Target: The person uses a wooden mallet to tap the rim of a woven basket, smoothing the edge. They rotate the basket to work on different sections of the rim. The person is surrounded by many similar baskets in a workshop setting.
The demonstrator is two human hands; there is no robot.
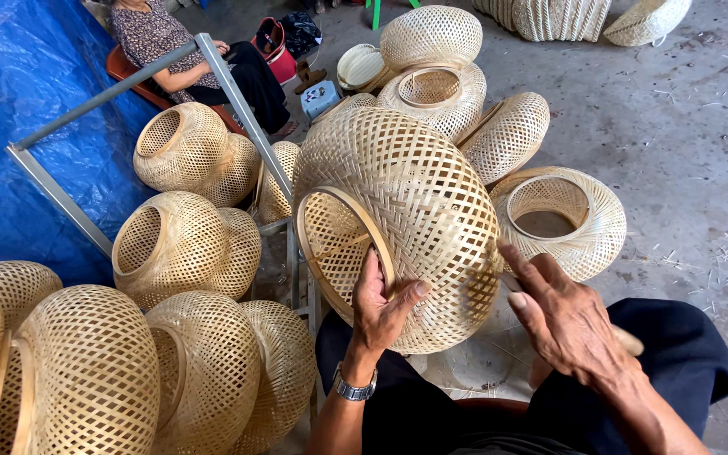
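While L hand (pixel 381 307) clamps rim of woven bamboo shade (pixel 406 211) on lap | R hand (pixel 562 316) closed on thin tool at shade's side | advice: keep rim steady, work w/ small strokes.

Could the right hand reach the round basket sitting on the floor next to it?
Probably yes. The right hand rests on the woven shade in the lap, and the open-topped basket sits just beyond it on the concrete floor, with nothing between them.
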